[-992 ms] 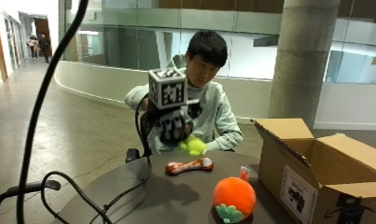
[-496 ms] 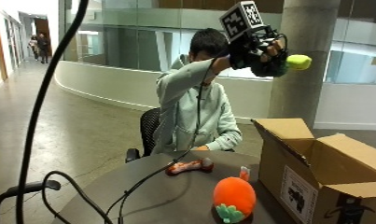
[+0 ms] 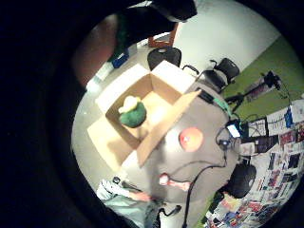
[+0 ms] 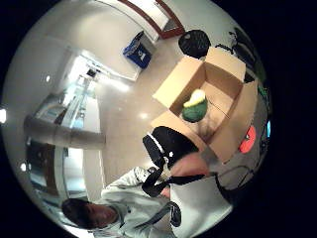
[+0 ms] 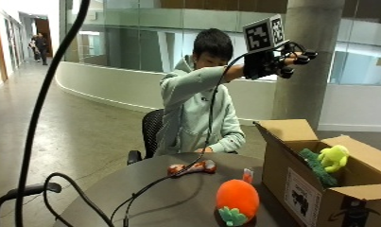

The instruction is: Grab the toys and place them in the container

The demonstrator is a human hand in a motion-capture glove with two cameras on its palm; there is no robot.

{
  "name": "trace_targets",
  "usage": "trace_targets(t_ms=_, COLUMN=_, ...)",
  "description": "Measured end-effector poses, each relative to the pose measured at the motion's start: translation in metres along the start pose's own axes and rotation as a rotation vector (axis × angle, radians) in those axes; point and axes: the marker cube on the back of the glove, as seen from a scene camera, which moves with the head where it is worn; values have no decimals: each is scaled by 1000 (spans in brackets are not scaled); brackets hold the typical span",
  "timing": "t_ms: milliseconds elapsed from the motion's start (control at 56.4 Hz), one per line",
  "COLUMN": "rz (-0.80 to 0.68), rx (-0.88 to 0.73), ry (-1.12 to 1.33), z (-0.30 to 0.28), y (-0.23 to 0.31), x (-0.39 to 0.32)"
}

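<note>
In the outside view my gloved right hand [image 5: 279,62] is raised high above the open cardboard box [image 5: 303,189], with its fingers spread and nothing in them. A yellow and green plush toy [image 5: 328,161] sits at the box's opening, well apart from the hand. Both palm views look down on that toy [image 3: 132,113] [image 4: 194,106] inside the box [image 3: 156,83] [image 4: 225,74]. An orange plush toy [image 5: 237,198] [image 3: 191,138] stands on the round dark table [image 5: 171,198] beside the box. A bone-shaped toy [image 5: 191,168] [image 3: 173,181] lies nearer the person.
The box stands on the table's right side with its flaps [image 5: 284,128] open outward. A black cable [image 5: 159,189] runs across the tabletop. An office chair [image 5: 149,132] is behind the person and a concrete pillar [image 5: 306,94] stands behind the box.
Over the last second the hand lifted the yellow and green toy from the table to high over the box. It has now let go, and the toy has dropped to the box.
</note>
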Motion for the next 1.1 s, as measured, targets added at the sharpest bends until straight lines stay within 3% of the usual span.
trace_targets(t_ms=124, rz=-8, rx=-32, ry=6, z=-12, y=20, x=25)
trace_targets(t_ms=390, rz=123, rx=-55, ry=44, z=-20, y=59, x=95)
trace_targets(t_ms=531, rz=165, rx=-93, ry=199, z=-1, y=70, x=142)
trace_targets(t_ms=833, rz=220, rx=-313, ry=151, z=111, y=74, x=226)
trace_targets(t_ms=1098, rz=218, rx=-452, ry=110, z=233, y=100, x=243)
